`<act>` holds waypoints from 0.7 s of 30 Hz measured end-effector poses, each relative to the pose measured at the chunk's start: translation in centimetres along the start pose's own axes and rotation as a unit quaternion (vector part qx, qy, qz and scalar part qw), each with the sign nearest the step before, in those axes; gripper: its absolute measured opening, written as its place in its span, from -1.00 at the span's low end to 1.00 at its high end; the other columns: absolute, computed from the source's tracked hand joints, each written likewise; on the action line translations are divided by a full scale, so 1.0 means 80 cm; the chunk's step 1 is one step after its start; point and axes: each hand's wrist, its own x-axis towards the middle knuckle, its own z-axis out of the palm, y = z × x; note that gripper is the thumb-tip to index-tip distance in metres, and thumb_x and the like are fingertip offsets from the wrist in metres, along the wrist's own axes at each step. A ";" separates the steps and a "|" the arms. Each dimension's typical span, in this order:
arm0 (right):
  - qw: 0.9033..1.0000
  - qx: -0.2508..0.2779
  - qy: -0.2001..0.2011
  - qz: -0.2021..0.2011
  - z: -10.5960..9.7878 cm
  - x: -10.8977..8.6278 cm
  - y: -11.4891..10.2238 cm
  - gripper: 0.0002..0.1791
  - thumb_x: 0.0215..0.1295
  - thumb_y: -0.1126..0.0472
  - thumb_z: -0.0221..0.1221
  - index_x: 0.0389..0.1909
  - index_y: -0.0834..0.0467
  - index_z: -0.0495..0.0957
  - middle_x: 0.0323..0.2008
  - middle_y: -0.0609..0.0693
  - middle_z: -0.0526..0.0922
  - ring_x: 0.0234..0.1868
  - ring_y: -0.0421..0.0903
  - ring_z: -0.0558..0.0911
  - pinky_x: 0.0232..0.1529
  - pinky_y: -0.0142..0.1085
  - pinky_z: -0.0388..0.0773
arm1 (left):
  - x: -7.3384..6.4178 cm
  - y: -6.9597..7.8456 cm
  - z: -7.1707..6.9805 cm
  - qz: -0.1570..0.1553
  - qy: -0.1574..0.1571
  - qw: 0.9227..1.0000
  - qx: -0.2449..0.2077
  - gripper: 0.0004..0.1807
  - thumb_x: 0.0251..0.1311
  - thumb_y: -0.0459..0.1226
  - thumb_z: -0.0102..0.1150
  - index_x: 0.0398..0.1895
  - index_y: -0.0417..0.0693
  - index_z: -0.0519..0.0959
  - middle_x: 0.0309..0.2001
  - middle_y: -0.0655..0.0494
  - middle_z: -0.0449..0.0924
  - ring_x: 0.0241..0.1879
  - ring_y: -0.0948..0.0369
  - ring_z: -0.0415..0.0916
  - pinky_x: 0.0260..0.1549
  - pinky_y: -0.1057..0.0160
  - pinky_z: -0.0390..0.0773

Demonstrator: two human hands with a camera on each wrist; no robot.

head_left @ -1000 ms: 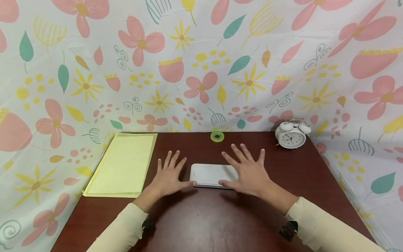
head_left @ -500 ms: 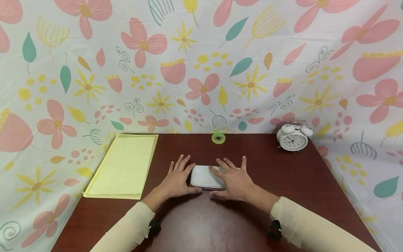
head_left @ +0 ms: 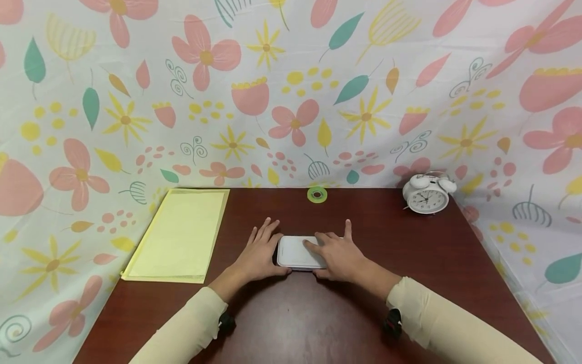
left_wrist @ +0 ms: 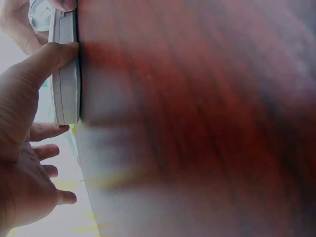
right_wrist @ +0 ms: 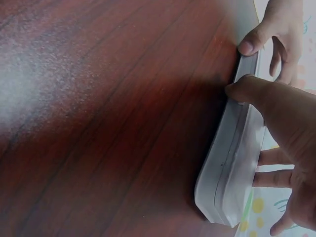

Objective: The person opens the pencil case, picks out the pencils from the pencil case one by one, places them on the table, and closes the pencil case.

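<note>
A flat white box (head_left: 293, 252) with rounded corners lies on the dark table, and a seam runs along its side in the right wrist view. My left hand (head_left: 259, 257) holds its left end. In the left wrist view that thumb (left_wrist: 61, 53) presses the front side and the index finger is at the end; the other fingers stand apart. My right hand (head_left: 343, 258) grips the right part, covering it in the head view. Its thumb (right_wrist: 247, 89) is on the front side, the index finger lies over the top, and the little finger points up.
A yellow zip folder (head_left: 175, 235) lies at the left of the brown table (head_left: 291, 313). Near the back edge is a green ring-shaped roll (head_left: 317, 194). A white alarm clock (head_left: 427, 194) stands at the back right. Flower-printed cloth (head_left: 291, 101) encloses the back and sides.
Both hands have come down from spread fingers onto the box. The right hand moved left and bent its fingers over it; the left hand closed in around the left end.
</note>
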 end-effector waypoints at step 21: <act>1.000 -0.024 -0.009 -0.016 0.003 0.005 0.000 -0.05 0.24 -0.41 0.48 0.61 -0.16 0.51 0.46 0.18 0.63 0.37 0.17 0.70 0.48 0.74 0.10 | 0.002 0.004 -0.006 0.023 0.000 1.000 0.007 -0.01 0.14 0.21 0.64 0.48 -0.19 0.52 0.77 -0.13 0.08 0.83 -0.14 -0.18 0.69 -0.41 0.11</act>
